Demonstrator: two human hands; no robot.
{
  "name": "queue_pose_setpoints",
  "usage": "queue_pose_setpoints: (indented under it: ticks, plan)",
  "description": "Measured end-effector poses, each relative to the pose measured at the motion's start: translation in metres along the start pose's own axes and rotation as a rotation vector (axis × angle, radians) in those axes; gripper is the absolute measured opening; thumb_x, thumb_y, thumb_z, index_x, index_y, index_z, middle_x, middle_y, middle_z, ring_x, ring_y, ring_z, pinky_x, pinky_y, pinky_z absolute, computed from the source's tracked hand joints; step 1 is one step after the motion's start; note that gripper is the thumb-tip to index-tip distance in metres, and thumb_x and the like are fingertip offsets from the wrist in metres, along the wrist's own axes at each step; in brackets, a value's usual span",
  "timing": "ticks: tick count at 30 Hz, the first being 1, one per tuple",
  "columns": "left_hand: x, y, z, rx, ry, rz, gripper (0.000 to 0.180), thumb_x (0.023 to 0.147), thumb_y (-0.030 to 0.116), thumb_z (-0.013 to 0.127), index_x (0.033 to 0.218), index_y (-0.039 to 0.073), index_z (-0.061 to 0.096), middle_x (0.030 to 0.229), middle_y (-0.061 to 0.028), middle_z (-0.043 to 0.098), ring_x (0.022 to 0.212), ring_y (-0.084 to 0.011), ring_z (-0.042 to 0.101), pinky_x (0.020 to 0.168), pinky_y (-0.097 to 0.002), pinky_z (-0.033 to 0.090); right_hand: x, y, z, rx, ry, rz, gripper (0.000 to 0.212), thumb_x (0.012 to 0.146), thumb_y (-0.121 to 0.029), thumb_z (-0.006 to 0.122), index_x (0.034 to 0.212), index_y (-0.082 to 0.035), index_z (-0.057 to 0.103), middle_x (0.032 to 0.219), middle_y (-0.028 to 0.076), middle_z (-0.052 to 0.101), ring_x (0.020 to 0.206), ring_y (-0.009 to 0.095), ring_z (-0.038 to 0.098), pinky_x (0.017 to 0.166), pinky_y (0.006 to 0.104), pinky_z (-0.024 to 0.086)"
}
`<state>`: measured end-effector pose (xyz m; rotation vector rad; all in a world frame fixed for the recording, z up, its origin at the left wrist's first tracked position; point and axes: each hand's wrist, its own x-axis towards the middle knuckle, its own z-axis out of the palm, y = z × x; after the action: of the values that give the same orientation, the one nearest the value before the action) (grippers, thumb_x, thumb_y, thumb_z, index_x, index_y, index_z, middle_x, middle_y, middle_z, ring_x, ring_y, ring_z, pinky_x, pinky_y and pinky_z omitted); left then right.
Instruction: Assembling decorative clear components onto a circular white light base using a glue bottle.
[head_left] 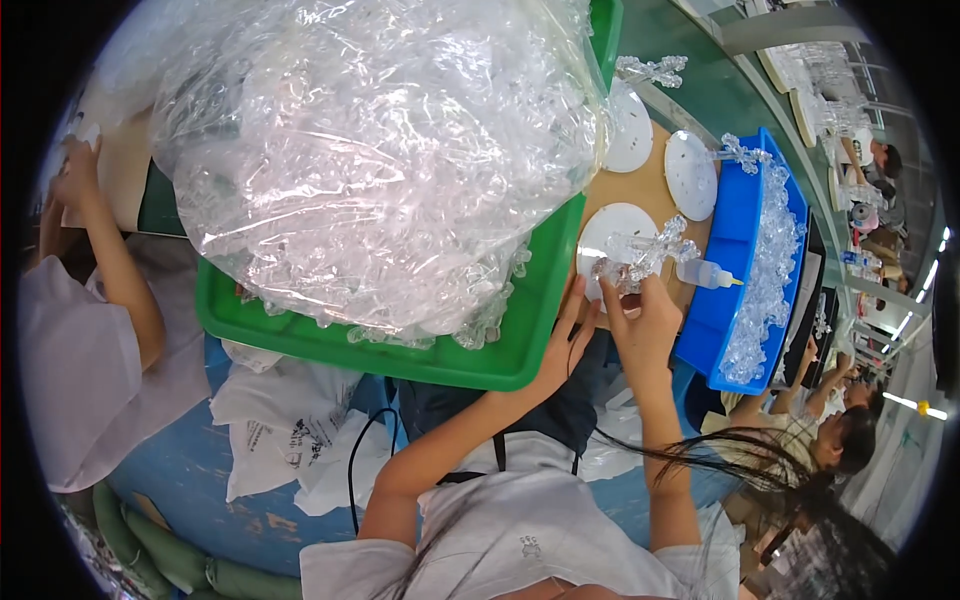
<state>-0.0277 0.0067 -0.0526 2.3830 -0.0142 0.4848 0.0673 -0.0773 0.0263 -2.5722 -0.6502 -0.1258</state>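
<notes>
In front of me, my left hand (562,350) and my right hand (645,325) come together at the near edge of a white round disc (607,228). Their fingertips are closed on a small clear plastic piece (628,268); its exact shape is partly hidden by the fingers. Just right of it lies a translucent squeeze bottle (703,273) with a yellow tip. Another clear branched piece (675,238) overlaps the disc's right side. Beside my left wrist runs the rim of a green tray (450,372), carrying a big clear bag (380,160) full of clear plastic pieces.
Two more white discs (690,175) stand farther off on the brown board (652,185). At the right, a blue bin (735,240) holds many clear pieces. A co-worker's arm (120,265) is at the left; other people sit along the line at the right. White plastic bags (290,430) lie below the tray.
</notes>
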Motion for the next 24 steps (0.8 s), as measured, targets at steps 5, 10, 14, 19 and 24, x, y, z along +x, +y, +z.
queue_pose_setpoints:
  ticks: [5, 10, 14, 19, 24]
  plan:
    - [0.010, 0.002, -0.001, -0.015, 0.022, 0.025, 0.047, 0.076, 0.014, 0.066, 0.121, 0.006, 0.056, 0.145, -0.0206, 0.032, 0.134, -0.0374, 0.033, 0.108, -0.0508, 0.026, 0.014, 0.001, -0.012, -0.043, -0.117, 0.093, 0.025, 0.076, -0.017, 0.074, 0.080, 0.001, 0.058, 0.064, 0.014, 0.060, 0.055, 0.024, 0.062, 0.051, 0.0313, 0.047]
    - [0.012, -0.002, -0.010, -0.124, -0.040, -0.031, 0.043, 0.081, 0.019, 0.063, 0.122, 0.009, 0.057, 0.147, -0.0203, 0.031, 0.135, -0.0349, 0.030, 0.109, -0.0468, 0.025, 0.011, 0.008, -0.009, -0.050, -0.145, 0.020, 0.023, 0.076, -0.018, 0.074, 0.085, 0.001, 0.063, 0.066, 0.013, 0.064, 0.056, 0.020, 0.064, 0.052, 0.0296, 0.048]
    - [0.013, -0.005, -0.013, -0.042, -0.075, -0.008, 0.040, 0.082, 0.022, 0.062, 0.121, 0.012, 0.059, 0.147, -0.0194, 0.031, 0.136, -0.0334, 0.030, 0.109, -0.0443, 0.025, 0.010, -0.001, -0.006, -0.026, -0.128, 0.122, 0.028, 0.073, -0.021, 0.074, 0.078, 0.000, 0.056, 0.066, 0.017, 0.061, 0.058, 0.033, 0.062, 0.053, 0.0392, 0.048]
    - [0.014, -0.006, -0.007, -0.003, -0.023, 0.072, 0.040, 0.081, 0.023, 0.064, 0.119, 0.012, 0.060, 0.146, -0.0181, 0.033, 0.134, -0.0339, 0.033, 0.108, -0.0459, 0.026, 0.012, 0.015, -0.011, -0.027, -0.174, 0.033, 0.024, 0.073, -0.019, 0.075, 0.084, -0.001, 0.062, 0.069, 0.013, 0.064, 0.056, 0.024, 0.063, 0.052, 0.0332, 0.048]
    - [0.018, -0.007, -0.007, -0.098, -0.070, 0.031, 0.037, 0.081, 0.022, 0.065, 0.116, 0.011, 0.059, 0.147, -0.0180, 0.031, 0.135, -0.0358, 0.030, 0.109, -0.0477, 0.024, 0.005, 0.005, 0.000, -0.101, -0.039, 0.060, 0.029, 0.072, -0.025, 0.075, 0.084, -0.002, 0.062, 0.067, 0.015, 0.063, 0.058, 0.030, 0.062, 0.053, 0.0377, 0.047]
